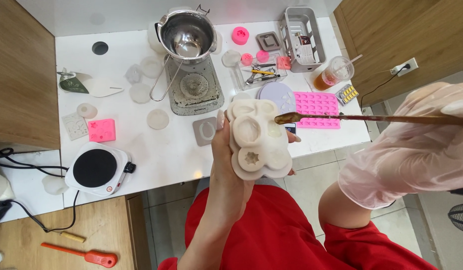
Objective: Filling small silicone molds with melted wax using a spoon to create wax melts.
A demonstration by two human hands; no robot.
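A bare left hand (226,165) grips a white silicone mould (256,140) upright above the desk's (166,145) near edge. The gloved right hand (416,145) pinches a long brown spoon (361,118), its tip at the mould's upper cavity. A steel pot (187,36) sits near the far edge.

Left hand (226,165), bare, grips a white multi-cavity mould (257,140) upright over the table edge. Right hand (416,145), in a translucent glove, holds a long thin spoon (361,118); its tip sits at the mould's upper right rim. Behind on the white table (166,145): steel pouring pot (187,36) on a scale (194,87), pink mould tray (316,109), small round hotplate (97,169).
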